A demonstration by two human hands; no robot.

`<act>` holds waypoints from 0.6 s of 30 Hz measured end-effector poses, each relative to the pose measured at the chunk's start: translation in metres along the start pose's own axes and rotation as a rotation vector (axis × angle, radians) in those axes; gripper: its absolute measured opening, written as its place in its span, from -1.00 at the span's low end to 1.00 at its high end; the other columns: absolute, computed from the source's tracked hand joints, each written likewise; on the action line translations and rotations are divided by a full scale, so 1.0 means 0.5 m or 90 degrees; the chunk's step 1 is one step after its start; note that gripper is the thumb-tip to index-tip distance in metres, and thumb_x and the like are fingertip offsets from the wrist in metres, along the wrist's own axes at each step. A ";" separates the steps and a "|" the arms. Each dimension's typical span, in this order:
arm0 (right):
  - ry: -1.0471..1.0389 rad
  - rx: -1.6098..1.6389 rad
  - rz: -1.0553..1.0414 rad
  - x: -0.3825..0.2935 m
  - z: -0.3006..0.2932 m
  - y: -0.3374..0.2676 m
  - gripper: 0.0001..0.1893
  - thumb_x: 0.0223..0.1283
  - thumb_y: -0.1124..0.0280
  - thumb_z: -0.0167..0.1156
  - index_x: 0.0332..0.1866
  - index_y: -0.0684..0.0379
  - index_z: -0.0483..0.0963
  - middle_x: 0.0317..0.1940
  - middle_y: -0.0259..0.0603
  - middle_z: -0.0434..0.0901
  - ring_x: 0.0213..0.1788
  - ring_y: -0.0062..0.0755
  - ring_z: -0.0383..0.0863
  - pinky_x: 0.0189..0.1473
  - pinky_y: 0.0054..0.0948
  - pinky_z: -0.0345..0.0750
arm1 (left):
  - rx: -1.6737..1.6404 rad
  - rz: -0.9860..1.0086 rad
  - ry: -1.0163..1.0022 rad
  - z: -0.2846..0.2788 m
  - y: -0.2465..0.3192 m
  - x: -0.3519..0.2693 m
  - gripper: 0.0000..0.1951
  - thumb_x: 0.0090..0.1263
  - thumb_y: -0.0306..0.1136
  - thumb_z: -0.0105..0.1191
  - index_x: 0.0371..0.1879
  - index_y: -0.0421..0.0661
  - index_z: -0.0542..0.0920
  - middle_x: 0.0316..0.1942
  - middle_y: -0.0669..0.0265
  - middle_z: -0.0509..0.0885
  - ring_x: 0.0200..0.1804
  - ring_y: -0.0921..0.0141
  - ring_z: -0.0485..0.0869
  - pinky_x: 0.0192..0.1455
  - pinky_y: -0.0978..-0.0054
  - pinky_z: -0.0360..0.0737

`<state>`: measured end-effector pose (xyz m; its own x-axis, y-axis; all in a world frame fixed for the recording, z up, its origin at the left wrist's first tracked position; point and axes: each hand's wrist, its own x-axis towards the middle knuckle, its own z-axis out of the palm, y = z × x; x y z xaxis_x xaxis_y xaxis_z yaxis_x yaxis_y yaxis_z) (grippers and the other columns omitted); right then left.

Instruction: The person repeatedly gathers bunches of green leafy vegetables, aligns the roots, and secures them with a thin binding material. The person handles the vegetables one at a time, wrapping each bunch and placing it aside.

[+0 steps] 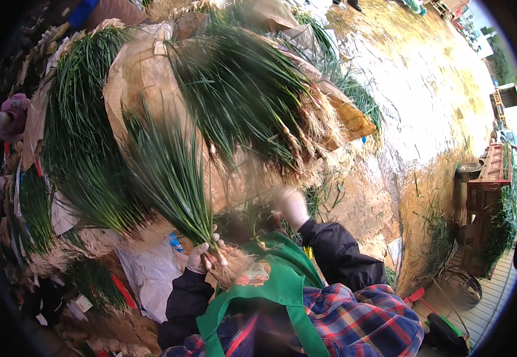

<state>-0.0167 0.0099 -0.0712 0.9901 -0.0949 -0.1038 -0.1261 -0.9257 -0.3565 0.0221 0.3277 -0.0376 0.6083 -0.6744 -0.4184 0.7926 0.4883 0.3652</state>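
My left hand point(199, 258), in a pale glove, grips a bunch of scallions point(189, 201) near the bulbs. Their pale roots hang over the green apron point(280, 259), and the leaves fan up to the left. Motion blurs my right hand point(293, 206), so its fingers and anything in them cannot be made out. Just beyond it lies a large heap of scallions point(245, 98), roots pointing right, on woven sacking point(147, 85). A single thin scallion point(253, 221) shows between my hands, close to the apron.
Another long row of scallions point(84, 120) runs along the left, beside a white sack point(149, 272). Someone in a pink head covering point(13, 117) is at the far left. Rightward, a rusty cart point(486, 218) stands on the muddy ground point(423, 187), strewn with green scraps.
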 end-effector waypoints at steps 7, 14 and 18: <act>-0.001 0.413 0.344 0.077 -0.011 0.062 -0.75 0.17 0.36 0.18 -0.06 0.20 0.51 -0.34 -0.17 0.62 -0.33 -0.47 0.61 -0.21 -0.45 0.53 | -0.012 0.015 0.029 0.059 0.007 0.006 -0.34 0.17 -0.44 0.17 0.28 -0.14 0.21 -0.12 0.30 0.47 -0.02 0.30 0.52 0.02 0.18 0.56; -0.047 0.552 0.366 0.069 -0.039 0.001 -0.68 0.36 0.41 -0.03 0.16 0.29 0.35 -0.33 -0.31 0.57 -0.38 -0.57 0.54 -0.34 -0.55 0.53 | -0.077 0.009 -0.012 0.031 0.039 0.011 -0.31 0.15 -0.49 0.12 0.32 -0.11 0.17 0.17 0.10 0.44 0.01 0.22 0.53 0.09 0.03 0.53; -0.121 1.171 0.408 0.043 -0.023 0.014 -0.69 0.33 0.40 0.03 0.14 0.20 0.39 -0.37 -0.36 0.55 -0.36 -0.57 0.56 -0.35 -0.54 0.54 | -0.131 -0.022 -0.101 0.002 0.027 0.043 -0.27 0.22 -0.30 0.08 0.34 -0.26 0.07 0.10 0.10 0.48 0.03 0.23 0.50 0.13 0.03 0.48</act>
<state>0.0045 -0.0029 -0.0652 0.7763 -0.0559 -0.6278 -0.4308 0.6799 -0.5933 0.0460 0.3194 -0.0409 0.5791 -0.7636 -0.2855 0.8147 0.5548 0.1684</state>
